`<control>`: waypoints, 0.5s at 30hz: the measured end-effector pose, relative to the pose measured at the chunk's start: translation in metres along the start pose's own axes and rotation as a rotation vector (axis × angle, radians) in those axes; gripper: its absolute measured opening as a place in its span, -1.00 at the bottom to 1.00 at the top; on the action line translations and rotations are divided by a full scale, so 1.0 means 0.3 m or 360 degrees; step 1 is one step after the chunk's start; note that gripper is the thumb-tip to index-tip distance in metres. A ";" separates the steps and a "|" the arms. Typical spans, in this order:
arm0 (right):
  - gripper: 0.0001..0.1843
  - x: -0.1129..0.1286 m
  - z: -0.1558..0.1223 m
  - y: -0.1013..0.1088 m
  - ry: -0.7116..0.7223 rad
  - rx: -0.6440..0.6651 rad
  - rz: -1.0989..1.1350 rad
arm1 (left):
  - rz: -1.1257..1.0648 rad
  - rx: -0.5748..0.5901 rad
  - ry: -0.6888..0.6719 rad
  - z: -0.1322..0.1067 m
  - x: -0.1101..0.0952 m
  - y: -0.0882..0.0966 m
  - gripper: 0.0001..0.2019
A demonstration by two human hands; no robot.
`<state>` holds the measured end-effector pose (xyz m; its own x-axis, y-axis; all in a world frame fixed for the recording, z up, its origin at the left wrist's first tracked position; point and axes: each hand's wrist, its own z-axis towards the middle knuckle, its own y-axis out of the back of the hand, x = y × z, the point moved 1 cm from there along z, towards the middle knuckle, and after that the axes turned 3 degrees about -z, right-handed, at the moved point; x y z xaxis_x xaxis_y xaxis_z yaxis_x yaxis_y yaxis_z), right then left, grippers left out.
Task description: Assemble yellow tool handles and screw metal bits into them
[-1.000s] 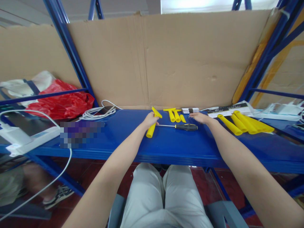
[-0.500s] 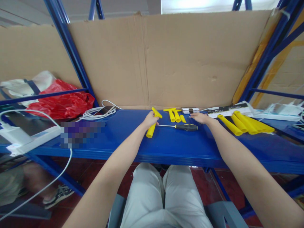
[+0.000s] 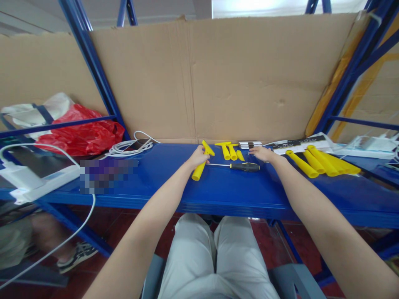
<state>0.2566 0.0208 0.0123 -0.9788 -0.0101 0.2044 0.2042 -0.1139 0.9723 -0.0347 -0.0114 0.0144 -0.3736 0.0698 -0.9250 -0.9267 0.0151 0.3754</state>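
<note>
My left hand (image 3: 198, 157) is closed around a yellow T-shaped plastic handle (image 3: 198, 171), its wide head tilted up and its hollow round end toward me. A screwdriver (image 3: 245, 167) with a black and yellow grip lies on the blue shelf top, its shaft pointing at that handle. Over to the right, my right hand (image 3: 261, 154) rests low at the shelf with its fingertips together near small metal bits (image 3: 249, 153); what they pinch is too small to make out. Between the hands lie more yellow T-shaped pieces (image 3: 226, 153) and a short yellow piece (image 3: 240, 155).
Several yellow tubular handles (image 3: 321, 162) lie at the right, before a black and white sheet (image 3: 291, 145). Flat silvery pieces (image 3: 249, 144) sit by the cardboard wall (image 3: 249, 83). At left are a coiled white cable (image 3: 127, 147), a power strip (image 3: 51, 182) and a red bag (image 3: 84, 133).
The yellow handle in my left hand has tipped slightly, its head moving a little to the right. My right hand stays at nearly the same spot.
</note>
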 end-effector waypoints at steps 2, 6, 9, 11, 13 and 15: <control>-0.43 0.006 -0.008 0.005 -0.0004 -0.0013 0.0008 | 0.0002 0.0004 -0.0006 -0.002 -0.001 0.001 -0.55; -0.43 0.013 -0.017 0.012 0.0030 -0.0068 0.0063 | 0.0015 0.0007 -0.0014 0.003 0.006 0.003 -0.54; -0.42 0.019 -0.019 0.010 0.0022 -0.0043 0.0071 | 0.0020 0.0005 -0.0019 0.007 0.009 0.002 -0.54; -0.42 0.023 -0.021 0.008 -0.0001 -0.0010 0.0063 | 0.0024 0.0003 -0.0025 0.006 0.008 0.001 -0.55; -0.42 0.026 -0.022 0.008 -0.0009 -0.0002 0.0056 | 0.0041 -0.0003 -0.0026 0.004 0.006 0.002 -0.56; -0.44 0.024 -0.021 0.011 0.0004 -0.0033 0.0056 | 0.0071 -0.0016 -0.0025 0.002 0.004 0.003 -0.54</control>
<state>0.2501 0.0142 0.0162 -0.9711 -0.0170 0.2380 0.2381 -0.1339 0.9620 -0.0359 -0.0108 0.0136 -0.4138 0.0861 -0.9063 -0.9096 0.0018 0.4155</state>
